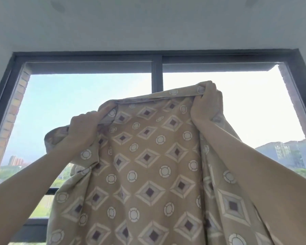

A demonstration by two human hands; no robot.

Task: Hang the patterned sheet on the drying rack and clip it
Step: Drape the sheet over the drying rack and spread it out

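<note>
We count one patterned sheet [148, 167], tan with diamonds and circles, held overhead in front of the window [184, 55]. Two hands are on it. The left hand [81, 128] has its fingers curled round a bunched part of the top hem, index finger lying along the edge. The right hand [208, 105] grips the hem higher up, fingers curled over the folded edge. The hem runs between them, tilting up toward the right. The rest hangs down past the bottom of view. One dark mullion [156, 75] splits the window in two. One white ceiling [148, 23] is above.
</note>
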